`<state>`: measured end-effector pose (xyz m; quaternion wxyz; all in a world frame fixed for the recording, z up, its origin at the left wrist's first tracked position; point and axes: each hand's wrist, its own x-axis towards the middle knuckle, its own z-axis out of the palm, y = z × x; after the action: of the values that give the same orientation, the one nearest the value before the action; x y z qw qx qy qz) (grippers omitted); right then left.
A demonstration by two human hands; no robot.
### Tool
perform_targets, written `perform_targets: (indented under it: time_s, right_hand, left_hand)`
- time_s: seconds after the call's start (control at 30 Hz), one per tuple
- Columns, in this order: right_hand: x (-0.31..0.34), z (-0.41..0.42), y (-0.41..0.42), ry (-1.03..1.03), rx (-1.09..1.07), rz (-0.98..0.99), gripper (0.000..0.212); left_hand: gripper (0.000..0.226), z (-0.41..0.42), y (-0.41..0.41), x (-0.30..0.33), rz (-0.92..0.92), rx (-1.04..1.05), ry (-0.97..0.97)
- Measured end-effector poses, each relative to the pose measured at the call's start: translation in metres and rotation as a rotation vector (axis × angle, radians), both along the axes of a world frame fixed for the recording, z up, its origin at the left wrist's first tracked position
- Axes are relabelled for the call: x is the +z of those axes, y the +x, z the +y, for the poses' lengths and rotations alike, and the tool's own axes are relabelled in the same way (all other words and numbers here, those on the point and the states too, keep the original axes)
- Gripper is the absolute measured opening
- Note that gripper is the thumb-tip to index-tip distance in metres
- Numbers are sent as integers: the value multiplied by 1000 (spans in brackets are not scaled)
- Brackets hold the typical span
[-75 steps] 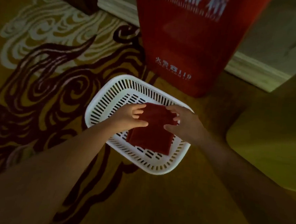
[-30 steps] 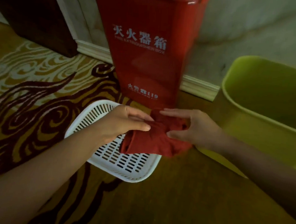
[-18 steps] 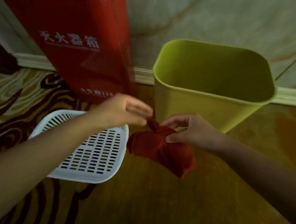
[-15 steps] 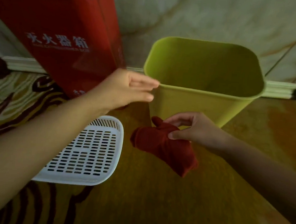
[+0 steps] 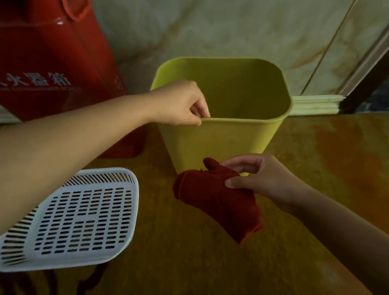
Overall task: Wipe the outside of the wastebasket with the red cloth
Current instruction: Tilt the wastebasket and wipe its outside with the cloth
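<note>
A: Wastebasket (image 5: 214, 139) sits upright at 12 o'clock, mouth up, long axis vertical. My left hand (image 5: 180, 103) pinches its near rim at the left corner.

B: Cloth?

A: Red cloth (image 5: 217, 200) bunched in my right hand (image 5: 260, 177), thumb and fingers closed on it. Near wall lies toward 11 o'clock from it, close, not touching. Cloth droops toward 5.

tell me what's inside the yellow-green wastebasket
The wastebasket shows only bare inner walls; its bottom is hidden behind the near wall. The left hand grips its rim.
</note>
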<state>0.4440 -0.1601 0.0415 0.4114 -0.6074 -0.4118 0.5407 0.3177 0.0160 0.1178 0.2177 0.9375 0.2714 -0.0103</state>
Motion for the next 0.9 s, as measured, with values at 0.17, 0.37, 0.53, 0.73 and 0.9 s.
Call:
perform_targets:
  time_s: [0.17,0.37,0.53,0.73,0.9]
  right_hand:
    - [5,-12,14,29,-87,-1,31]
    - [17,-28,44,127,-136,-29,31]
    - [30,-26,62,230,-153,-9,33]
    - [60,28,64,457,-215,247,30]
    - [44,89,44,511,-415,-37,29]
  left_hand:
    - [27,2,20,14,-120,73,11]
    - [33,24,29,18,-302,411,-249]
    - [34,40,-14,-5,-302,634,-483]
    - [20,49,-58,-26,-347,769,-705]
    - [11,55,-56,-35,-409,780,-765]
